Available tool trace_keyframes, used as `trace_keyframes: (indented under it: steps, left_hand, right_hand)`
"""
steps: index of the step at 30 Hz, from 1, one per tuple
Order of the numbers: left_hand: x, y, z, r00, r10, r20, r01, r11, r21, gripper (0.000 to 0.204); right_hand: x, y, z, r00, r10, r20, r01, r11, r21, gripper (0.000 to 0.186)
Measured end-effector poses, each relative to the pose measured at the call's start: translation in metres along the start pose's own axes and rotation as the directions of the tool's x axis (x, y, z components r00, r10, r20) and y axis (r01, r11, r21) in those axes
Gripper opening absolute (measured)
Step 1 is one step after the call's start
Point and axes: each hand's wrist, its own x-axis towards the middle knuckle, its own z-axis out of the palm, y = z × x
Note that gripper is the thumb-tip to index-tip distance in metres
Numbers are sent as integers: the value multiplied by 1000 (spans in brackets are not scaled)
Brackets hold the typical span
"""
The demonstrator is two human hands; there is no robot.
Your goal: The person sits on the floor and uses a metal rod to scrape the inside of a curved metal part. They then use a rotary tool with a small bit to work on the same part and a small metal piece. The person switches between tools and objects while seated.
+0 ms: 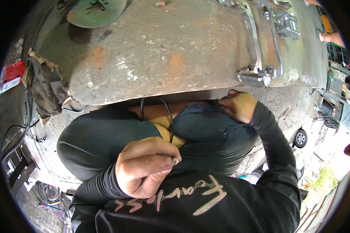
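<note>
In front of my chest, my left hand [146, 169] is closed in a pinch. A small round metal piece [175, 160], perhaps a nut or bushing, shows at its fingertips. My right hand [239, 106] is lower than the worn work surface [163, 58], beside its near edge and over my right thigh. Its fingers are curled in and slightly blurred, and what they hold, if anything, is hidden. Nearest to it on the surface lies a silvery metal frame [256, 75] with two long arms and a thick crosspiece.
A greenish disc [97, 13] with a star-shaped opening lies at the far left. Dark crumpled cloth [46, 85] hangs by the left edge, near black cables [27, 112] and a red packet [12, 75]. Another person's hand [332, 38] rests at the far right.
</note>
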Motion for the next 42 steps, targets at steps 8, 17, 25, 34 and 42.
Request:
trace_keyframes:
  steps: [8, 17, 25, 34, 42]
  left_hand:
    - [17, -15, 12, 994, -86, -70, 87, 996, 10, 25]
    - [20, -26, 24, 968, -81, -236, 63, 994, -85, 17]
    - [21, -27, 27, 978, -66, -197, 63, 998, -24, 23]
    - [19, -26, 37, 985, -51, -163, 54, 998, 11, 24]
    - [23, -27, 38, 988, -117, -102, 124, 990, 64, 26]
  right_hand:
    - [-11, -24, -13, 982, -117, -145, 113, 993, -34, 36]
    - [-31, -56, -11, 954, -26, -298, -7, 994, -112, 48]
    - [-33, -50, -9, 933, 7, -359, -2, 1000, 15, 44]
    - [-10, 86, 60, 924, 272, -269, 137, 422, 896, 31]
    - [24, 121, 155, 974, 81, -212, 123, 598, 792, 49]
